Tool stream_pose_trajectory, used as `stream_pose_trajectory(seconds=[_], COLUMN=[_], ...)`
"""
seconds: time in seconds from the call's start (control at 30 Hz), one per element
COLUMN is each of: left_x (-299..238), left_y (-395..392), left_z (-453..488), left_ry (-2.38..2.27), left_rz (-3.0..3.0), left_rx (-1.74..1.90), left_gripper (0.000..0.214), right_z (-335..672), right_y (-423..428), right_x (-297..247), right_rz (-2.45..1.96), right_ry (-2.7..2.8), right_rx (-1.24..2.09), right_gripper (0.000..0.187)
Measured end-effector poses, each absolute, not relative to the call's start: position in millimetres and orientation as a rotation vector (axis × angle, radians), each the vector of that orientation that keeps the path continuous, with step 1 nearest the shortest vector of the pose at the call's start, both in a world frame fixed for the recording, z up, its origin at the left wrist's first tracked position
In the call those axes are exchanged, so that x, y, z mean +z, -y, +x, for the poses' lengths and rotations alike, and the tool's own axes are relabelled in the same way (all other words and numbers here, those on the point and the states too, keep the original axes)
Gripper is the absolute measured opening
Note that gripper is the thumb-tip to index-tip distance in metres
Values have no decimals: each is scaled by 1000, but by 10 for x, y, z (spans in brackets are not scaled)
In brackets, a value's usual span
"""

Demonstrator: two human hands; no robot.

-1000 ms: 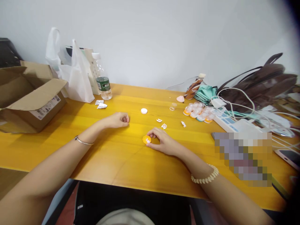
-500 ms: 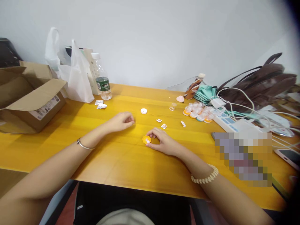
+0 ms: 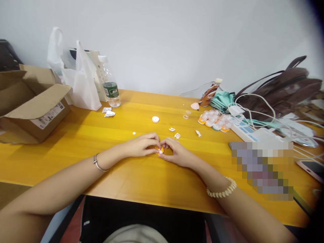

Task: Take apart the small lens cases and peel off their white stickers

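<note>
A small round orange piece (image 3: 160, 150) with a white centre lies on the yellow table (image 3: 141, 175), mostly covered by fingers. My right hand (image 3: 177, 153) curls around it from the right, fingers pinched at its rim. My left hand (image 3: 142, 145) rests beside it on the left, fingertips closed against the same piece. A tiny white bit (image 3: 134, 133) lies on the table just behind my left hand. A white round cap (image 3: 155, 119) and small white cut-out pieces (image 3: 177, 136) lie farther back.
An open cardboard box (image 3: 30, 101) stands at the left, with white plastic bags (image 3: 81, 81) and a water bottle (image 3: 109, 84) behind. A row of small orange-and-clear pieces (image 3: 215, 121), a power strip (image 3: 253, 133) with cables, a brown bag (image 3: 278, 91) and a phone (image 3: 311, 168) crowd the right.
My left hand has slid right across the table and now meets my right hand at the orange piece. A tiny white bit shows where the left hand was. My right hand stayed put.
</note>
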State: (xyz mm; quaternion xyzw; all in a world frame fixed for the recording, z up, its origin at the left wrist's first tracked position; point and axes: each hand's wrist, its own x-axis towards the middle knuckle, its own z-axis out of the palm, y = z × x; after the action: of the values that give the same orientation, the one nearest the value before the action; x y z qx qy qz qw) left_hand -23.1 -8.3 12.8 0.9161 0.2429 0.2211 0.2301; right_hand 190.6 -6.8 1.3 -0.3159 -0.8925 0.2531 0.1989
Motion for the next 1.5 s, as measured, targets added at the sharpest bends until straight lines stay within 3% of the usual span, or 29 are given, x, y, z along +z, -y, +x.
stream_pose_trajectory(seconds=[1.07,1.27,1.5], left_x=[74,221,450], left_y=[120,11,-389], left_z=[-96,-230,-1109], left_ry=[-739,-829,-1253], left_rz=[2211,2149,1943], left_rx=[626,702,326], left_gripper=[8,16,24], right_z=[1907,1912,1909], right_y=[63,74,81], right_x=[51,56,64], right_rz=[-888,-922,-928], right_ry=[2551,2516,2505], right_rx=[708,729,778], right_gripper=[16,21,22])
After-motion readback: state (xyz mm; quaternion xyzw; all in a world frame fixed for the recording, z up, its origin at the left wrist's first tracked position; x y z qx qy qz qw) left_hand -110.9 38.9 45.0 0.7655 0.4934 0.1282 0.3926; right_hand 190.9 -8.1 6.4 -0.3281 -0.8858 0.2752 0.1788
